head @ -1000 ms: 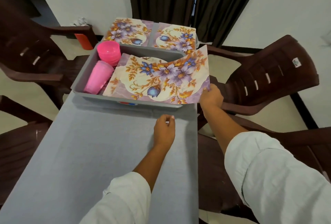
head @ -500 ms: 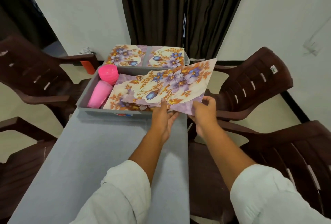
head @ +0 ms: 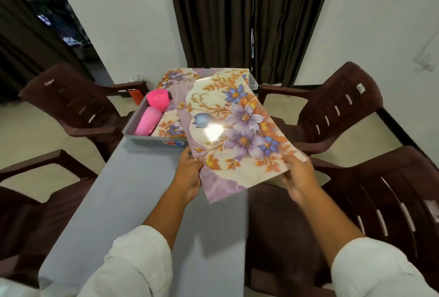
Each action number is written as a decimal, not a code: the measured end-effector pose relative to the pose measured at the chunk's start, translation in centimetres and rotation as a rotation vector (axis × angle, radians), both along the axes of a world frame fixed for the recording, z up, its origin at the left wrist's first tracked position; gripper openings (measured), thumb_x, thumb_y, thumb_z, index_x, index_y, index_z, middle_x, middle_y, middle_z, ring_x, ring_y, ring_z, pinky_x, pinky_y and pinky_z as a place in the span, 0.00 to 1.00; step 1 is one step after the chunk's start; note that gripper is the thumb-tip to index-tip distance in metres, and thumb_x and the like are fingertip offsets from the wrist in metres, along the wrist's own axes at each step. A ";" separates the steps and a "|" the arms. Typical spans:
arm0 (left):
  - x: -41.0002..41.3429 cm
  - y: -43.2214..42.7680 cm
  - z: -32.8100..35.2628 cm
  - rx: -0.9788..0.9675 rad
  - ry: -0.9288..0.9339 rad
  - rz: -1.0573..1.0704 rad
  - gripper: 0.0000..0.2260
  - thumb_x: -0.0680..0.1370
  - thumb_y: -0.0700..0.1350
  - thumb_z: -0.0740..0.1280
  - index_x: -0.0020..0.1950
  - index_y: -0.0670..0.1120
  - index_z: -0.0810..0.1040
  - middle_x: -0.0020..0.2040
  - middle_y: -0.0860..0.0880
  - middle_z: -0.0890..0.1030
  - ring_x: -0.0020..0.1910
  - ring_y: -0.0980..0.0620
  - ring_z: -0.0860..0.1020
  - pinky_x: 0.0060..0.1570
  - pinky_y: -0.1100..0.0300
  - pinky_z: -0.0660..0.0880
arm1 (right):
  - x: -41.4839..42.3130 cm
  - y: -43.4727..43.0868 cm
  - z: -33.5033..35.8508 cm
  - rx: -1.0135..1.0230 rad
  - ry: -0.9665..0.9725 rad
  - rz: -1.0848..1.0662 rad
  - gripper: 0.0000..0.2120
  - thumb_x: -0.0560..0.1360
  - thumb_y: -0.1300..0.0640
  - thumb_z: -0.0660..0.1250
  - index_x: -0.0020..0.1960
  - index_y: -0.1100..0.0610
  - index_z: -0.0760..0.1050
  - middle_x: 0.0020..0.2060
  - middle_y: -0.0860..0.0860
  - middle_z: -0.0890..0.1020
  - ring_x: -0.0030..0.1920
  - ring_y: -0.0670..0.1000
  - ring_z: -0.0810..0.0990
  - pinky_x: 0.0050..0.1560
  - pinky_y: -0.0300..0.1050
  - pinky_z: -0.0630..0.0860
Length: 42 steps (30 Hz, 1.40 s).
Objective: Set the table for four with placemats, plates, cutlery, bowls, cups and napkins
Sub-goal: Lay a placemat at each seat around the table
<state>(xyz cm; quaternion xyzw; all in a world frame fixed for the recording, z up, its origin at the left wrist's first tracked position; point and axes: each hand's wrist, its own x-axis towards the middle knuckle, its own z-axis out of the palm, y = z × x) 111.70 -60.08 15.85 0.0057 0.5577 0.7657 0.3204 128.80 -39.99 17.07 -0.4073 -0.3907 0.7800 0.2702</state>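
- Left hand (head: 190, 176) and right hand (head: 297, 175) pinch the floral placemat (head: 234, 135) by its near short edge.
- Its long axis runs away from them; the bare table (head: 142, 201) lies down-left, nearer the left hand.

Glossy placemat (head: 232, 135); matt cloth table (head: 133, 192); plastic cups (head: 152, 116).

Lifted the top placemat (head: 237, 135) clear of the grey tray (head: 147, 141), where a second ago it half rested with only its right end raised. Turned it from lying crosswise to running lengthwise away, tilted, above the right edge of the table (head: 142, 201). Brought the left hand (head: 190, 177) up off the cloth to grip the mat's near left edge. Shifted the right hand (head: 297, 177) from the mat's right corner to its near right edge. Uncovered a second placemat (head: 168, 128) inside the tray.
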 end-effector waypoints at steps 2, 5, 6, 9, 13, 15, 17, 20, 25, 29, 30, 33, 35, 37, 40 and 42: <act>0.7 -2.6 -0.1 -0.045 0.008 -0.019 0.20 0.80 0.34 0.69 0.71 0.46 0.72 0.61 0.41 0.83 0.59 0.39 0.82 0.59 0.37 0.78 | 1.4 1.2 -0.8 0.007 -0.103 0.058 0.17 0.77 0.67 0.66 0.64 0.56 0.77 0.49 0.57 0.85 0.45 0.56 0.86 0.42 0.51 0.84; 2.4 -6.2 0.2 -0.117 0.054 -0.081 0.18 0.80 0.39 0.69 0.69 0.47 0.74 0.61 0.42 0.83 0.59 0.39 0.82 0.59 0.38 0.78 | 2.7 1.2 -2.4 0.069 -0.209 0.226 0.16 0.77 0.64 0.70 0.65 0.57 0.77 0.50 0.60 0.86 0.48 0.60 0.86 0.53 0.59 0.82; 2.9 -7.4 0.1 -0.139 0.059 -0.099 0.16 0.81 0.40 0.68 0.69 0.47 0.75 0.60 0.42 0.84 0.58 0.40 0.83 0.58 0.39 0.79 | 3.0 0.6 -2.8 0.107 -0.227 0.290 0.15 0.78 0.62 0.70 0.65 0.57 0.78 0.51 0.59 0.86 0.49 0.59 0.86 0.54 0.59 0.82; 4.0 -10.7 -1.2 -0.212 0.049 -0.168 0.16 0.82 0.39 0.67 0.69 0.46 0.74 0.61 0.42 0.83 0.59 0.39 0.82 0.59 0.38 0.79 | 3.2 -1.8 -4.2 0.217 -0.267 0.428 0.12 0.79 0.59 0.70 0.63 0.55 0.79 0.51 0.56 0.86 0.47 0.55 0.86 0.47 0.54 0.83; 4.8 -15.1 -4.2 -0.342 0.016 -0.220 0.18 0.81 0.38 0.67 0.71 0.47 0.72 0.63 0.41 0.82 0.60 0.39 0.82 0.64 0.36 0.75 | 3.3 -5.1 -7.5 0.297 -0.368 0.516 0.07 0.78 0.61 0.71 0.55 0.57 0.80 0.51 0.59 0.85 0.47 0.58 0.85 0.45 0.53 0.81; 5.4 -16.9 -5.4 -0.425 0.015 -0.221 0.16 0.82 0.39 0.67 0.68 0.50 0.73 0.60 0.43 0.84 0.57 0.41 0.83 0.60 0.39 0.78 | 3.5 -6.7 -9.4 0.282 -0.419 0.574 0.04 0.77 0.61 0.73 0.51 0.57 0.79 0.49 0.60 0.85 0.45 0.57 0.84 0.44 0.52 0.81; 5.9 -18.6 -6.8 -0.491 -0.022 -0.225 0.14 0.81 0.42 0.68 0.66 0.52 0.73 0.57 0.43 0.85 0.53 0.42 0.85 0.51 0.43 0.82 | 3.8 -8.3 -11.4 0.277 -0.483 0.643 0.06 0.76 0.61 0.74 0.50 0.58 0.79 0.47 0.60 0.85 0.43 0.55 0.84 0.42 0.52 0.81; 6.3 -20.4 -8.6 -0.526 -0.017 -0.219 0.14 0.81 0.42 0.69 0.65 0.48 0.75 0.57 0.43 0.85 0.52 0.44 0.85 0.44 0.51 0.83 | 4.1 -10.0 -14.6 0.317 -0.604 0.662 0.08 0.71 0.59 0.78 0.47 0.56 0.81 0.47 0.62 0.85 0.47 0.63 0.85 0.49 0.63 0.82; 5.6 -20.9 -10.9 -0.674 0.127 -0.187 0.14 0.78 0.43 0.73 0.63 0.47 0.79 0.56 0.45 0.85 0.52 0.47 0.84 0.48 0.56 0.82 | 3.2 -11.6 -15.7 0.396 -0.752 0.622 0.08 0.71 0.58 0.79 0.46 0.54 0.80 0.45 0.56 0.85 0.47 0.60 0.84 0.48 0.61 0.83; 3.7 -19.3 -12.1 -0.820 0.259 -0.157 0.12 0.73 0.51 0.71 0.55 0.52 0.80 0.53 0.47 0.84 0.53 0.44 0.82 0.59 0.46 0.79 | 1.7 -11.0 -14.6 0.543 -0.862 0.623 0.07 0.74 0.56 0.75 0.51 0.55 0.81 0.48 0.55 0.84 0.49 0.58 0.82 0.49 0.51 0.81; 3.1 -18.7 -12.4 -0.852 0.295 -0.150 0.12 0.74 0.51 0.70 0.56 0.51 0.81 0.53 0.47 0.84 0.53 0.44 0.82 0.59 0.47 0.79 | 1.3 -10.7 -14.6 0.573 -0.883 0.629 0.09 0.75 0.55 0.74 0.53 0.55 0.80 0.50 0.55 0.84 0.50 0.58 0.82 0.49 0.50 0.81; 2.0 -16.6 -12.5 -0.881 0.372 -0.102 0.09 0.79 0.47 0.68 0.57 0.47 0.83 0.51 0.48 0.85 0.49 0.47 0.82 0.53 0.55 0.78 | 0.3 -9.9 -14.6 0.666 -0.918 0.645 0.11 0.77 0.55 0.72 0.58 0.56 0.79 0.53 0.56 0.83 0.52 0.58 0.82 0.48 0.47 0.79; 1.2 -15.7 -12.8 -0.944 0.382 -0.124 0.07 0.78 0.44 0.70 0.54 0.44 0.83 0.48 0.47 0.84 0.46 0.47 0.81 0.48 0.59 0.75 | -0.3 -9.7 -14.7 0.729 -0.952 0.691 0.11 0.78 0.55 0.70 0.59 0.58 0.79 0.54 0.57 0.83 0.53 0.58 0.82 0.48 0.46 0.78; 0.6 -15.0 -13.3 -1.035 0.367 -0.186 0.13 0.74 0.50 0.71 0.51 0.43 0.83 0.48 0.44 0.85 0.46 0.44 0.82 0.48 0.56 0.78 | -0.7 -9.6 -14.6 0.776 -0.992 0.756 0.11 0.80 0.54 0.67 0.59 0.59 0.79 0.54 0.57 0.83 0.53 0.58 0.82 0.49 0.47 0.79; 0.0 -14.7 -13.9 -1.219 0.387 -0.343 0.26 0.65 0.61 0.64 0.53 0.45 0.83 0.51 0.42 0.84 0.50 0.40 0.82 0.55 0.46 0.80 | -1.0 -9.7 -15.2 0.844 -1.037 0.841 0.13 0.79 0.54 0.68 0.60 0.59 0.79 0.56 0.57 0.83 0.55 0.58 0.82 0.54 0.48 0.81; -0.1 -14.4 -13.9 -1.322 0.429 -0.444 0.27 0.68 0.63 0.66 0.59 0.47 0.82 0.56 0.42 0.83 0.56 0.40 0.81 0.59 0.48 0.78 | -1.0 -9.8 -15.4 0.885 -1.054 0.913 0.14 0.78 0.53 0.68 0.61 0.58 0.79 0.57 0.56 0.83 0.55 0.57 0.82 0.54 0.48 0.81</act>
